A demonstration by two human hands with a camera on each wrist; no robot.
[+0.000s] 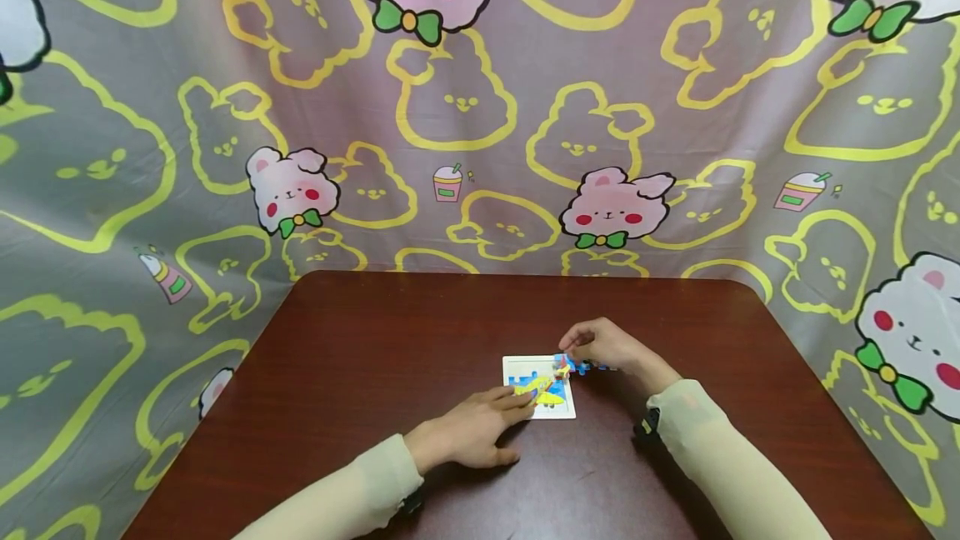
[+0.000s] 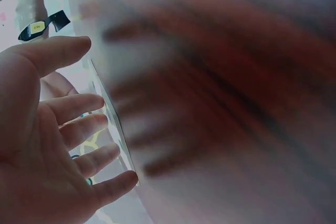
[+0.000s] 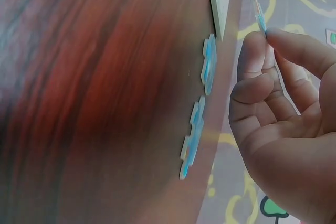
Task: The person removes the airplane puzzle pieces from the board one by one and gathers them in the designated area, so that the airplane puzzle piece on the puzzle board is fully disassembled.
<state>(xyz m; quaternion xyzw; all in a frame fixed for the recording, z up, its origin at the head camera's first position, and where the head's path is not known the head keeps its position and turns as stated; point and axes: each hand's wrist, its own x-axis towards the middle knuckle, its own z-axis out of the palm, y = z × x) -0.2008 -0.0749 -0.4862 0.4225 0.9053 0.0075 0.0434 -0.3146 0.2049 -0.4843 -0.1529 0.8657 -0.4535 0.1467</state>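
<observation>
A white-framed jigsaw board [image 1: 512, 362] lies on the table, its picture partly filled with blue and yellow pieces. My left hand [image 1: 474, 428] rests at the board's lower left edge with its fingers spread, and the fingertips cover part of the picture. Over the board's upper right corner, my right hand [image 1: 606, 346] pinches a small puzzle piece [image 3: 258, 11] between thumb and index finger. The piece is seen edge-on in the right wrist view and stands off the table. Loose blue puzzle pieces [image 3: 192, 137] lie just right of the board.
The brown wooden table [image 1: 390, 332] surrounds the board on all sides. Behind and beside it hangs a grey cloth [image 1: 510, 173] printed with cartoon rabbits. A black band [image 1: 649, 421] sits at the right wrist.
</observation>
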